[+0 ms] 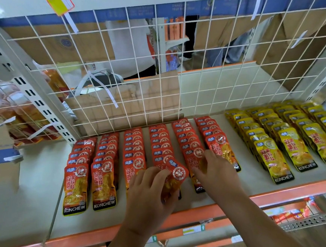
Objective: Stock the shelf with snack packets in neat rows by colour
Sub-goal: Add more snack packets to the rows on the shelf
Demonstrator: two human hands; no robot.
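Shelf (pixel 254 180): pale board with an orange front lip (pixel 281 194). Red packets (pixel 133 151) lay on it in six rows running front to back, labels up, each packet overlapping the one behind. Yellow packets (pixel 287 133) lay likewise, in about four rows, to the right. A strip of bare board separated the two colours.

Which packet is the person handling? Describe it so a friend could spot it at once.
On the cream shelf, red packets fill the left rows and yellow packets the right. At the front of the fourth red row from the left, the left hand holds one red packet. It alone sits tilted; its neighbours lie straight in line.
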